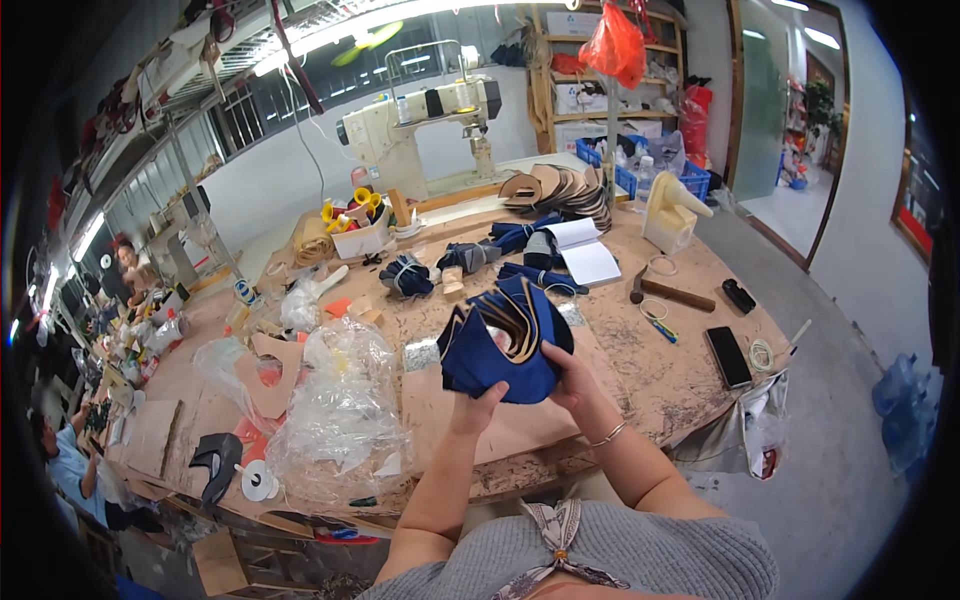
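I'm seeing both hands gripping a stack of blue fabric pieces (505,345) just above the workbench (640,370); the left hand (478,405) is clutching it from underneath, the right hand (568,378) pinching its right edge. Crumpled clear plastic bags (340,410) are lying to the left, and a black phone (728,356) is sitting off right.

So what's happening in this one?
A person at a worn wooden worktable holds a fanned stack of blue fabric pieces with tan undersides in both hands, lifted just above the tabletop. The left hand grips it from below, the right hand at its side. More blue bundles, an open notebook, a hammer and a dark phone lie nearby; a sewing machine stands behind.
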A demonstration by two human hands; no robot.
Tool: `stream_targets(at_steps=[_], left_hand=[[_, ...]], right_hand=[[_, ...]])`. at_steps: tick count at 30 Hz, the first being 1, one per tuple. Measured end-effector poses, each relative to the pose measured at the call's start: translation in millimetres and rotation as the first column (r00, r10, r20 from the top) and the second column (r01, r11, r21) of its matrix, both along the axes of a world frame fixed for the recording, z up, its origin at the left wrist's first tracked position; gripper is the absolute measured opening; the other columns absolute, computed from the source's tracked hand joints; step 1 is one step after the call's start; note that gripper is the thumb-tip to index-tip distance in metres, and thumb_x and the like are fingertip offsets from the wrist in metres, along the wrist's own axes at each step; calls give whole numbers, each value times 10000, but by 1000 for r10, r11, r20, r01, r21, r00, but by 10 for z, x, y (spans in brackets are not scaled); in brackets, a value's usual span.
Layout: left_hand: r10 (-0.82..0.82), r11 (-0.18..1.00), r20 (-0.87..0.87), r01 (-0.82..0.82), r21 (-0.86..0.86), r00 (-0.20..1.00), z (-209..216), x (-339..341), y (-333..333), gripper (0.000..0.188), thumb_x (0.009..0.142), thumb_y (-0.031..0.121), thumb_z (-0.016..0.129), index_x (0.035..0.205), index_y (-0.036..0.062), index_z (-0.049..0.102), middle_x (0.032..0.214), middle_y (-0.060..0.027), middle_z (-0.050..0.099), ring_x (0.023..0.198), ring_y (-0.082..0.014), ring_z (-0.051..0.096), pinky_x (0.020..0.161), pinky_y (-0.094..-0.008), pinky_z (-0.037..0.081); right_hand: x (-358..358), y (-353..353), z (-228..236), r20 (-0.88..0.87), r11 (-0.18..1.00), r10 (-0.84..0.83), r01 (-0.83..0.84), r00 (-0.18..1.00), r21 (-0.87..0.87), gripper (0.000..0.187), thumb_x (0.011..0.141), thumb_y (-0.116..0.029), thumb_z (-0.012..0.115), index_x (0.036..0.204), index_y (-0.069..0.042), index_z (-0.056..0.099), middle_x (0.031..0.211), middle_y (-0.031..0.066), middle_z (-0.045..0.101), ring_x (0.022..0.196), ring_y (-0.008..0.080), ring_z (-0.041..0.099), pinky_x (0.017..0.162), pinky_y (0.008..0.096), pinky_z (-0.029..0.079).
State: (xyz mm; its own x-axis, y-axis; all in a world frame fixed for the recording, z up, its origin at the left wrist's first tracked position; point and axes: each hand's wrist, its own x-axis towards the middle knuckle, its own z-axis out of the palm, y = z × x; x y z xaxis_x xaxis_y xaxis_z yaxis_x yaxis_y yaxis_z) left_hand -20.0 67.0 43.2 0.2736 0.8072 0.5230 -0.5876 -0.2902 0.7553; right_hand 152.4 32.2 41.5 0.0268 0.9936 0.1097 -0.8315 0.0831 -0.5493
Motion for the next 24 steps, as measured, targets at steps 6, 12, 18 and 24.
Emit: stream_targets(at_steps=[6, 12, 18, 24], left_hand=[[762, 614, -252, -543, 572, 597, 36, -108, -74, 696, 770, 232, 774, 1332, -10, 441, 1304, -158, 504, 1275, -312, 407, 1129, -419, 213], [432, 854, -727, 19, 521, 533, -32, 125, 254, 740, 681, 461, 805, 1262, 76, 560, 1297, -147, 548, 1205, -342, 498, 1052, -452, 331], [-283, 943, -675, 67, -327, 681, 291, 203, 210, 708, 701, 239, 838, 1301, 56, 511, 1241, -113, 575, 1114, -215, 572, 924, -324, 475], [-328, 906, -400, 165, -390, 856, 112, 123, 350, 689, 730, 63, 798, 1338, 38, 475, 1265, -82, 565, 1155, -196, 543, 981, -319, 450]], right_hand=[[279, 13, 312, 553, 923, -376, 352, 744, 154, 563, 773, -23, 726, 1287, 23, 499, 1146, 111, 628, 992, 171, 631, 870, 304, 523], [51, -78, 521, 891, 969, -238, 31, 386, 246, 664, 783, -28, 746, 1376, -30, 447, 1202, 95, 606, 1071, 161, 584, 919, 299, 480], [75, 4, 709, 793, 804, -594, 73, 135, 590, 483, 864, -175, 688, 1304, -46, 536, 1344, 163, 513, 1169, 280, 548, 960, 349, 452], [35, -100, 827, 621, 736, -619, -78, -480, 673, 258, 931, -185, 582, 1081, 11, 657, 1377, 180, 477, 1212, 327, 517, 994, 340, 409]])
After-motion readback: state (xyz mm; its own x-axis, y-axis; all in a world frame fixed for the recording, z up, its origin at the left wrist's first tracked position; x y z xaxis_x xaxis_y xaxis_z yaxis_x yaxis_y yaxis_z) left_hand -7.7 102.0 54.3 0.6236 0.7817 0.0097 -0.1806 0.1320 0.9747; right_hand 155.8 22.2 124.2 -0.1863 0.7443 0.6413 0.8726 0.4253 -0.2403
